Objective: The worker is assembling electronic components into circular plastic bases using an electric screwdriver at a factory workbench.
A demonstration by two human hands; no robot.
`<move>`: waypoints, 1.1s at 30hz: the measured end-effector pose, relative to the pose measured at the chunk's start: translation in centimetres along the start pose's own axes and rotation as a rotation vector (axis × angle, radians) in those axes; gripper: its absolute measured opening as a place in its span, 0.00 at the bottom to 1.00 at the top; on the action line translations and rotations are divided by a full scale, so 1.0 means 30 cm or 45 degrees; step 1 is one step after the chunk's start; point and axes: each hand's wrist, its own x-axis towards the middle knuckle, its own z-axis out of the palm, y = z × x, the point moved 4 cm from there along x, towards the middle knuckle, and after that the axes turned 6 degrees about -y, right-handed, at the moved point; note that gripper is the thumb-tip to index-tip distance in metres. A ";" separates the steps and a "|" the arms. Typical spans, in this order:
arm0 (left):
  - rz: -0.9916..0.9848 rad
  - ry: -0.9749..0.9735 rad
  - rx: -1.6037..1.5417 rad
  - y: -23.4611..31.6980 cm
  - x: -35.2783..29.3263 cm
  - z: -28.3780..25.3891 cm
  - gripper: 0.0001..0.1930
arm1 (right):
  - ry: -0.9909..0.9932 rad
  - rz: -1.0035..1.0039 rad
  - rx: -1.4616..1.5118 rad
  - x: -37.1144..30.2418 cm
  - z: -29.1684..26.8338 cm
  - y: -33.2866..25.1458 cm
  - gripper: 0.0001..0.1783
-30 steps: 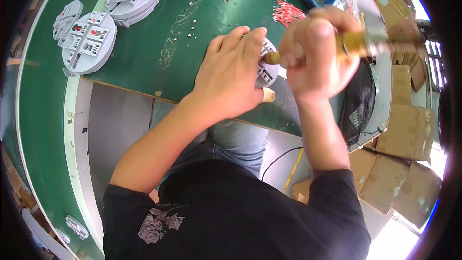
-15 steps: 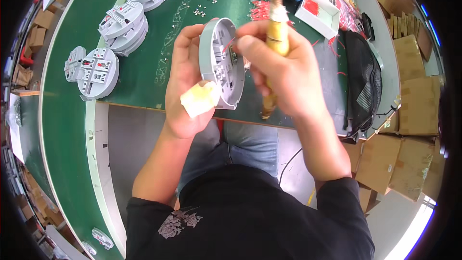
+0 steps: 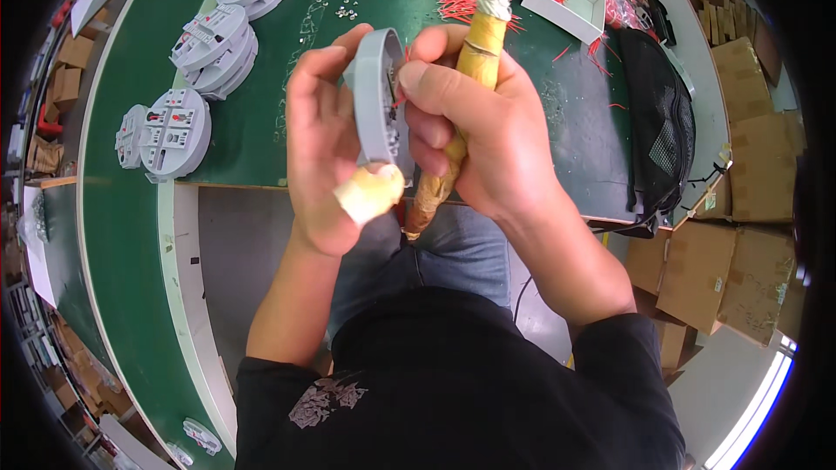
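Observation:
My left hand (image 3: 318, 144) grips a round grey plastic housing (image 3: 369, 96), tilted on edge with its open side toward my right hand. Pale yellow wrapping (image 3: 367, 193) covers the left thumb, which presses on the rim. Fittings inside the housing show only in part. My right hand (image 3: 514, 144) is closed around a long tool wrapped in yellow tape (image 3: 482, 52), lying slanted across the palm with its brown end low. Between the right thumb and forefinger, a thin red wire (image 3: 400, 103) shows at the housing's opening. Those fingertips hide where the wire ends.
Stacked grey housings (image 3: 213, 43) stand at the left of the green table (image 3: 261, 148). Small metal parts (image 3: 348, 9) and red wires (image 3: 461, 2) lie at the back. A white box (image 3: 575, 13) and black mesh bag (image 3: 662, 130) are to the right; cardboard boxes (image 3: 762, 148) stand beyond.
The housing has turned more edge-on, hiding most of its inside. My right hand has moved left and nearer to it, and the tool's lower end has swung left.

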 end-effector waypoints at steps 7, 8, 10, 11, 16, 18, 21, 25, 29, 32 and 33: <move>-0.040 -0.171 -0.428 0.023 -0.019 -0.031 0.46 | -0.115 0.025 -0.434 -0.040 0.051 -0.048 0.07; -0.045 -0.167 -0.487 0.026 -0.022 -0.033 0.46 | -0.092 -0.023 -0.547 -0.049 0.061 -0.050 0.07; -0.039 -0.152 -0.467 0.038 -0.023 -0.032 0.47 | -0.036 -0.123 -0.775 -0.064 0.074 -0.059 0.06; -0.038 -0.139 -0.448 0.045 -0.023 -0.031 0.47 | -0.040 -0.123 -0.777 -0.064 0.074 -0.056 0.06; -0.015 -0.085 -0.347 0.055 -0.035 -0.032 0.47 | -0.074 -0.222 -0.933 -0.066 0.076 -0.055 0.07; -0.018 -0.105 -0.333 0.056 -0.033 -0.039 0.47 | -0.117 -0.236 -0.973 -0.066 0.082 -0.064 0.07; -0.023 -0.137 -0.296 0.065 -0.034 -0.049 0.47 | -0.121 -0.224 -0.990 -0.055 0.077 -0.074 0.08; -0.116 -0.153 -0.193 0.072 -0.037 -0.051 0.45 | -0.053 -0.250 -0.970 -0.042 0.070 -0.073 0.08; -0.025 -0.243 0.004 0.080 -0.031 -0.046 0.45 | -0.029 -0.200 -1.059 -0.036 0.068 -0.098 0.09; -0.093 -0.186 -0.043 0.081 -0.040 -0.042 0.46 | -0.015 -0.173 -1.066 -0.037 0.074 -0.088 0.09; -0.093 -0.185 -0.042 0.079 -0.043 -0.038 0.46 | 0.004 -0.182 -1.025 -0.038 0.078 -0.080 0.10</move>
